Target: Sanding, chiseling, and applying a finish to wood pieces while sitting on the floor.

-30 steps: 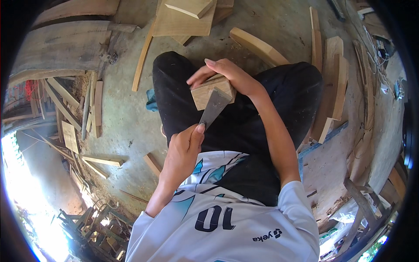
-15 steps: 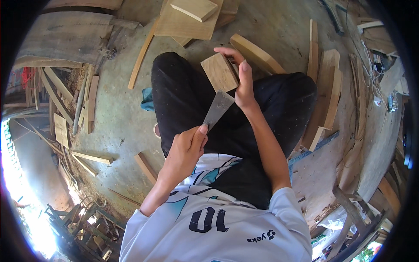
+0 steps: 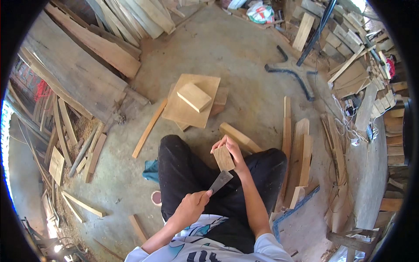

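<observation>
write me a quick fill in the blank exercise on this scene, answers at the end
1. The left hand holds a flat blade made of ____.
2. The right hand holds a small block made of ____.
3. A thick pale piece rests ____ the squarish board on the floor.
4. The blue-green cloth lies to the person's ____, beside the black trousers.

Missing words: metal; wood; on top of; left.

A black stand base [image 3: 297,69] is now in view. The right hand's grip [image 3: 235,153], earlier wrapped across the wooden block [image 3: 224,159], now holds its right side; the metal blade [image 3: 221,181], earlier overlapping its face, sits at its near edge.
</observation>
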Available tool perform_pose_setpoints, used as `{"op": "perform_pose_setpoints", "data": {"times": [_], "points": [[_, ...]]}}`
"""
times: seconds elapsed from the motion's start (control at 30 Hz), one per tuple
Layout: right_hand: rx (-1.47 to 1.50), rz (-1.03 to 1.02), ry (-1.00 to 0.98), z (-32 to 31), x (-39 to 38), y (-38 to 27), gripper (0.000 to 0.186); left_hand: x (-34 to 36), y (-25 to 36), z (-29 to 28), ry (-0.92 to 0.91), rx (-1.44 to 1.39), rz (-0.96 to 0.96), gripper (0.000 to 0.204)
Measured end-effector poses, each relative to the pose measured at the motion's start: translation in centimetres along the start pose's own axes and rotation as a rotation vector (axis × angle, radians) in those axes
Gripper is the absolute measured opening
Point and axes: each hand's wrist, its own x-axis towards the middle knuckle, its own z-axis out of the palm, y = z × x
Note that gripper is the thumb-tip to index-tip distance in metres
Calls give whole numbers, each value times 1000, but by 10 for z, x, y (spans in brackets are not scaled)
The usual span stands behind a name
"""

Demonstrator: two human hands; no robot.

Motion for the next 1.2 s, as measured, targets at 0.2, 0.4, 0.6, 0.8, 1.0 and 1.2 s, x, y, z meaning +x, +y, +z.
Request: {"op": "perform_pose_setpoints", "data": {"times": [0.2, 0.4, 0.6, 0.8, 1.0, 1.2], "points": [[-163, -135, 2, 9, -6, -7, 39, -6, -8, -4, 37, 7, -19, 49], [-220, -144, 3, 4, -15, -13, 38, -9, -8, 3, 4, 54, -28, 48], [-193, -131, 39, 5, -15, -6, 38, -14, -11, -3, 33, 97, 54, 46], [-219, -119, 55, 16, -17, 15, 69, -11, -2, -8, -9, 55, -38, 45], [-130, 77, 131, 15, -15, 12, 63, -10, -10, -7, 23, 51, -9, 46], [-214, 59, 94, 22, -15, 9, 65, 2, 1, -5, 96, 38, -41, 47]]}}
